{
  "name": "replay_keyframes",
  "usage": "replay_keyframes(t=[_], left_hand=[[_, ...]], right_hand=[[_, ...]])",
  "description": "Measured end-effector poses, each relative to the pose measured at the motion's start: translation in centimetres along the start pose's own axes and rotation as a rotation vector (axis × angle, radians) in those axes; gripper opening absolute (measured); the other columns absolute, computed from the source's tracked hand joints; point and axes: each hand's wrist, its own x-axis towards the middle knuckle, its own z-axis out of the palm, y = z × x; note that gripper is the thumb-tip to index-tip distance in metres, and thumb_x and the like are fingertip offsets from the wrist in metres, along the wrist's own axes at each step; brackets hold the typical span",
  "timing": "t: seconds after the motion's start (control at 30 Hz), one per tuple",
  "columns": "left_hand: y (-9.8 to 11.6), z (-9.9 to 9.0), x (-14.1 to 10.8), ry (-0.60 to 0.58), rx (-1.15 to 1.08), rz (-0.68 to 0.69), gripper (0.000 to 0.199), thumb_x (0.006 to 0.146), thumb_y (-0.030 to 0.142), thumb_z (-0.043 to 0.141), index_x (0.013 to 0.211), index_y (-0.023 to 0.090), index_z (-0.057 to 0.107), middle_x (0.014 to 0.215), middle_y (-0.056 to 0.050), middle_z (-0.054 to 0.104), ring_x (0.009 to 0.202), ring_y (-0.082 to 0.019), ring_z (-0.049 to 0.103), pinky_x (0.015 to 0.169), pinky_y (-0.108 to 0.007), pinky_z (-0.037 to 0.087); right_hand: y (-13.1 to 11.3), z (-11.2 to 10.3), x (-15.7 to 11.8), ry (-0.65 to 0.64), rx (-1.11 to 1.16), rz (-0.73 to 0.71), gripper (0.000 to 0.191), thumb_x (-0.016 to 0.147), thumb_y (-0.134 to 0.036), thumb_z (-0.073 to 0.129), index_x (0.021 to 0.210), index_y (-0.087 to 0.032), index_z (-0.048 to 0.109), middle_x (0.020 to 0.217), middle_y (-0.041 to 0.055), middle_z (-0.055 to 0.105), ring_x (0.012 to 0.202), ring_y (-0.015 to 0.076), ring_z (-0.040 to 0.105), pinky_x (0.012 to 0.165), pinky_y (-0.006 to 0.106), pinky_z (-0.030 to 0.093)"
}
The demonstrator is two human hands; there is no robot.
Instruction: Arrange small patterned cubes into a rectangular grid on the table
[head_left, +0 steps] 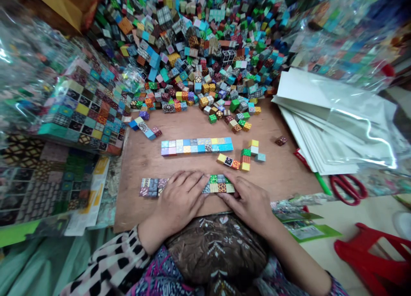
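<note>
One double row of blocks [221,185] lies at the near side of the board [285,172], my left hand [184,193] gripping its middle, my right hand [250,197] pinching its right end. I seem to be straightening it; next calls for even pressure.

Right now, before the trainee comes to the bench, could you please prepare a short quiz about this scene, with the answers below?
1. True or false: the left hand and the right hand both touch the nearer strip of blocks.
2. Where does the stack of flat white pieces lie in the picture?
A) at the left edge
B) on the right side
C) under the left hand
3. Fill in one word: as the person sees it, the big pile of loose blocks lies ___ the farther strip of blocks.

Key: 1. True. 2. B. 3. Beyond (or behind).
</note>
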Motion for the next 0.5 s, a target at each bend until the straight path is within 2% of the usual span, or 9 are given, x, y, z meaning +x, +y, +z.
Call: replay_keyframes(t=[0.13, 0.5], left_hand=[[0.03, 0.02, 0.03, 0.0, 0.002, 0.001, 0.034, 0.095, 0.03, 0.052, 0.125, 0.015, 0.058, 0.123, -0.009, 0.067, 0.108, -0.026, 0.059, 0.095, -0.045, 0.046], [0.03, -0.05, 0.09, -0.019, -0.02, -0.011, 0.035, 0.096, 0.032, 0.05, 0.126, 0.016, 0.059, 0.123, -0.01, 0.067, 0.11, -0.026, 0.058, 0.097, -0.046, 0.046]], right_hand=[[0.03, 0.06, -0.08, 0.01, 0.011, -0.008, 0.046, 0.095, -0.041, 0.053, 0.134, -0.019, 0.055, 0.114, 0.0092, 0.071, 0.085, 0.0212, 0.07, 0.074, 0.036, 0.057], [-0.01, 0.03, 0.0, 0.011, 0.009, -0.017, 0.044, 0.094, -0.039, 0.054, 0.134, -0.021, 0.057, 0.108, 0.0089, 0.072, 0.084, 0.0218, 0.07, 0.072, 0.036, 0.057]])
